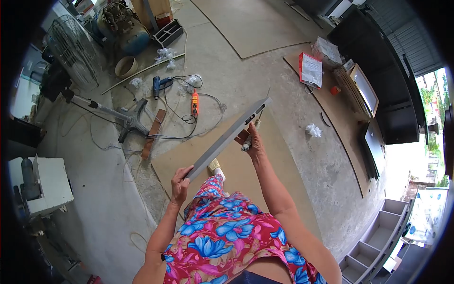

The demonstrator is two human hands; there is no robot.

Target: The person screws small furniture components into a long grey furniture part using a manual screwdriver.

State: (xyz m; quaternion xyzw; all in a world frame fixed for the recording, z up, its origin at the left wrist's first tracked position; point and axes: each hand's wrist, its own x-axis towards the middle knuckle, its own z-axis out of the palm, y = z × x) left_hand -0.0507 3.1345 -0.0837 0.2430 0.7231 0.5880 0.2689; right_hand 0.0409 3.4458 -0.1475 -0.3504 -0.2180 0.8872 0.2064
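A long grey bar [222,140] with slots near its far end slants across the middle of the view, raised above a brown board. My left hand [180,184] is closed round its near end. Close to the slotted end is my right hand [256,142], its fingers wrapped round a small brown piece [242,137] and a whitish bundle [247,144] beside the bar. Whether the right fingers also grip the bar is hard to tell.
The brown board [279,189] lies underfoot. A blue heat gun [161,86], an orange power strip [195,103] and cables lie ahead on the left, near a fan stand [134,120]. On the right are a red-and-white bag [310,71] and a grey divided tray [385,227].
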